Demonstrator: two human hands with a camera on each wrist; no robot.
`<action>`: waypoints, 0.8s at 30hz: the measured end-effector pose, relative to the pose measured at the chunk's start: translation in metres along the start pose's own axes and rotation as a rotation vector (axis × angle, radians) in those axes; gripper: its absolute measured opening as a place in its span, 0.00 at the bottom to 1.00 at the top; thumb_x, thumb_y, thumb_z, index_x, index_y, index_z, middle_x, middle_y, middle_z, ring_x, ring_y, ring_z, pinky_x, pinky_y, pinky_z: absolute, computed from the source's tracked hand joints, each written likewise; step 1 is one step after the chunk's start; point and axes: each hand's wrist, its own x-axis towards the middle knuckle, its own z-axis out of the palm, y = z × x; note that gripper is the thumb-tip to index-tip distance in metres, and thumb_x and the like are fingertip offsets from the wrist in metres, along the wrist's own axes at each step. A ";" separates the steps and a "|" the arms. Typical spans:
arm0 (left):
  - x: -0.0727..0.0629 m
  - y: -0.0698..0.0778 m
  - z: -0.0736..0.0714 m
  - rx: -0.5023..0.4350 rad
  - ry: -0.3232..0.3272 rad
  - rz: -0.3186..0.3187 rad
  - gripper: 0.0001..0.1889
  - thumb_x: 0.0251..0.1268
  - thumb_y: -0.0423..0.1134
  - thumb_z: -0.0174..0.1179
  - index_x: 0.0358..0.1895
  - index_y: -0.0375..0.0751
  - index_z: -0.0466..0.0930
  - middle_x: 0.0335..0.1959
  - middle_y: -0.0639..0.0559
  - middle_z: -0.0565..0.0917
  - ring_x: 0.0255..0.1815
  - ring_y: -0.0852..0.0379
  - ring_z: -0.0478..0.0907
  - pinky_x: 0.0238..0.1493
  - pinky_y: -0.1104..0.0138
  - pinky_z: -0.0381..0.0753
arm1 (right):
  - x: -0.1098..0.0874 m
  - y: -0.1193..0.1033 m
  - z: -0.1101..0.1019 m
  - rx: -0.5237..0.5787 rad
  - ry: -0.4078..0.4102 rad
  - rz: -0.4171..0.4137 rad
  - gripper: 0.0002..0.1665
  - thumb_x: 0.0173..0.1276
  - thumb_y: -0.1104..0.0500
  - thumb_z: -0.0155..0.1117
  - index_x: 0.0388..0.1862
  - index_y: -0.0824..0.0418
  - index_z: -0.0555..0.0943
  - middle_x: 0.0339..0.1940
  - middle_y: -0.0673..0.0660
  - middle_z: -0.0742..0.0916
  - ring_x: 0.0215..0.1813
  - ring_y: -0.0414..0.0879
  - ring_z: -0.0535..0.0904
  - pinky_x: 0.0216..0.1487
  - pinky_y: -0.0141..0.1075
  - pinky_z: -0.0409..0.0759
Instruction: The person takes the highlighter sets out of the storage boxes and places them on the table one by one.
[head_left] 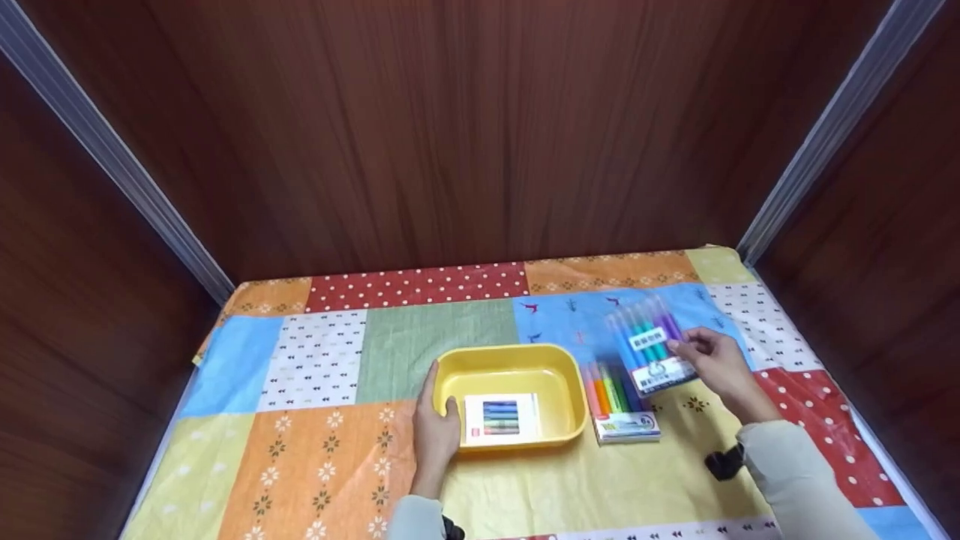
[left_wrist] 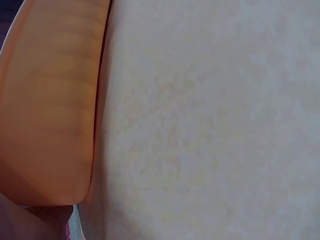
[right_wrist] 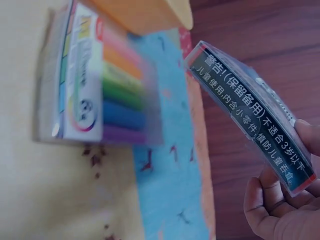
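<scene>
A yellow plastic basin [head_left: 561, 390] stands on the cloth, and my left hand [head_left: 436, 435] grips its left side, thumb at the rim and fingers along the outer wall. The left wrist view shows the outer wall [left_wrist: 50, 110] close up. Inside the basin lies a white-labelled pack [head_left: 501, 418] with a picture of coloured pens. My right hand [head_left: 716, 371] pinches a clear pack of markers [head_left: 651, 345] by its edge, raised and tilted; its black end with white print [right_wrist: 250, 120] faces the right wrist camera. Right of the basin rests another marker pack [head_left: 627, 427].
A patchwork tablecloth [head_left: 315, 465] covers the table. Brown wood-look panels [head_left: 480, 150] rise behind it and on both sides, with grey metal strips [head_left: 127, 157] at the corners. The resting marker pack stands close to the basin's right wall.
</scene>
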 end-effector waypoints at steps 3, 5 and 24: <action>-0.002 -0.001 0.002 0.001 0.001 -0.003 0.35 0.69 0.28 0.56 0.78 0.54 0.61 0.78 0.44 0.67 0.78 0.39 0.63 0.76 0.44 0.67 | -0.001 0.011 -0.002 0.002 0.006 0.024 0.15 0.73 0.54 0.63 0.47 0.66 0.78 0.28 0.42 0.80 0.31 0.34 0.75 0.33 0.28 0.78; -0.002 -0.001 0.002 -0.002 0.004 -0.005 0.35 0.69 0.28 0.56 0.78 0.54 0.62 0.78 0.45 0.67 0.78 0.39 0.63 0.76 0.44 0.67 | -0.001 0.017 -0.004 0.017 0.004 0.037 0.14 0.73 0.55 0.63 0.47 0.66 0.78 0.28 0.42 0.80 0.31 0.34 0.76 0.34 0.28 0.79; -0.001 0.002 0.000 0.007 0.005 -0.022 0.36 0.68 0.27 0.55 0.78 0.54 0.62 0.78 0.44 0.67 0.74 0.41 0.69 0.71 0.49 0.73 | -0.005 0.062 -0.008 0.067 -0.023 0.193 0.17 0.76 0.55 0.59 0.53 0.67 0.76 0.30 0.44 0.82 0.32 0.35 0.78 0.36 0.29 0.81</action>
